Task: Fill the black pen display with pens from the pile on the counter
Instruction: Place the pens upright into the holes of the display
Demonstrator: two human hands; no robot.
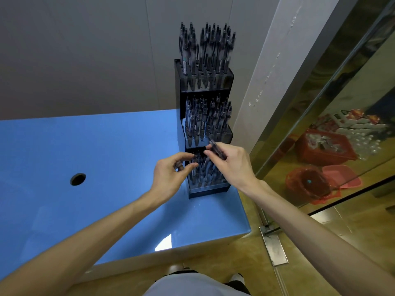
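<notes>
Blue counter (pixel 85 146), tiered black pen display (pixel 181 133) packed with pens (pixel 205 50), right hand (pixel 230 165) pinching one

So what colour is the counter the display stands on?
Blue, glossy; the counter shows best in the head view.

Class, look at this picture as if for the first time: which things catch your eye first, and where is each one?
The tall black pen display stands out first, three stepped tiers crowded with pens at the blue counter's far right corner. Just before its lowest tier, the right hand pinches a pen, while the left hand reaches in with curled fingers. A round hole marks the counter's left side.
</notes>
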